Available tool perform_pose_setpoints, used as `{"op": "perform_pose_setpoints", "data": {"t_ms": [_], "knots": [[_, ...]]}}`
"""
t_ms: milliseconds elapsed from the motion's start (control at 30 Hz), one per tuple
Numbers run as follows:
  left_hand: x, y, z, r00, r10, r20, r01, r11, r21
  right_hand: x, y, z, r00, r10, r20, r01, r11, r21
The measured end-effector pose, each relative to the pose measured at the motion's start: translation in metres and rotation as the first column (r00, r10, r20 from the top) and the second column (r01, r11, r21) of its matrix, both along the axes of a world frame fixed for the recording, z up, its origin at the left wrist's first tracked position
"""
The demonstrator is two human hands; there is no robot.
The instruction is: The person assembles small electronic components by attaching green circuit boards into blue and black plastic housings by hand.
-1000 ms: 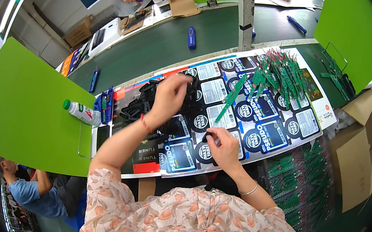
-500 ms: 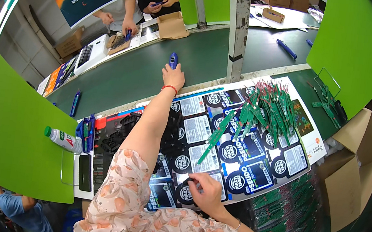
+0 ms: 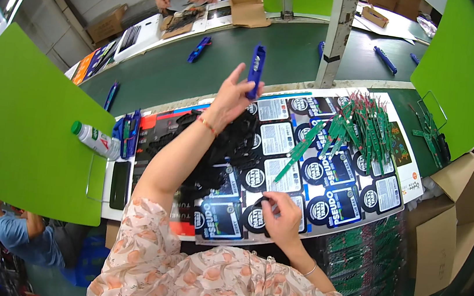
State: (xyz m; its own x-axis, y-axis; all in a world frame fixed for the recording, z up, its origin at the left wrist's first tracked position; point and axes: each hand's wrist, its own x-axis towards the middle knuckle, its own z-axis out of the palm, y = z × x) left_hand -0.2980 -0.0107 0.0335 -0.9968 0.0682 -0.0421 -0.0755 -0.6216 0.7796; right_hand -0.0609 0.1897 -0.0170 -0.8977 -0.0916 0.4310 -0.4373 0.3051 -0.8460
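My left hand [image 3: 233, 92] is raised above the bench and grips a long blue plastic case [image 3: 255, 70] upright between fingers and thumb. My right hand [image 3: 283, 216] rests low on the printed work mat [image 3: 284, 144], its fingers pinched on a small black part [image 3: 263, 201]. A heap of black parts [image 3: 229, 147] lies between the two hands. One green circuit strip [image 3: 299, 150] lies across the mat just right of the heap.
A pile of green circuit strips [image 3: 363, 124] covers the mat's right end. A plastic bottle [image 3: 94, 139] and blue cases [image 3: 126, 131] lie at the left by a green divider [image 3: 23, 123]. More blue cases [image 3: 199, 49] ride the dark conveyor. Other people work at the far side. Cardboard boxes [image 3: 448, 222] stand right.
My left hand went from the black heap out to the conveyor, took a blue case, and now lifts it back toward me. My right hand stayed low on the mat.
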Motion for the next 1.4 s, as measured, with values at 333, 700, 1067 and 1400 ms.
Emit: {"op": "perform_pose_setpoints", "data": {"t_ms": [333, 700, 1067, 1400], "knots": [[0.241, -0.002, -0.007, 0.973, -0.169, 0.156, 0.156, 0.983, 0.094, 0.006, -0.001, -0.007, 0.981, -0.047, 0.188, 0.087, 0.974, -0.211], [0.295, 0.02, -0.036, 0.995, 0.0, 0.1, 0.012, 0.992, -0.128, -0.004, -0.005, 0.04, 0.964, -0.031, 0.264, 0.133, 0.915, -0.381], [0.307, 0.021, -0.035, 0.995, -0.05, 0.085, 0.064, 0.984, -0.167, 0.004, -0.04, 0.038, 0.98, 0.0, 0.197, 0.055, 0.961, -0.271], [0.308, 0.021, -0.037, 0.993, -0.042, 0.11, 0.058, 0.987, -0.149, 0.012, -0.046, 0.032, 0.989, -0.146, 0.037, 0.148, 0.988, -0.051]]}}
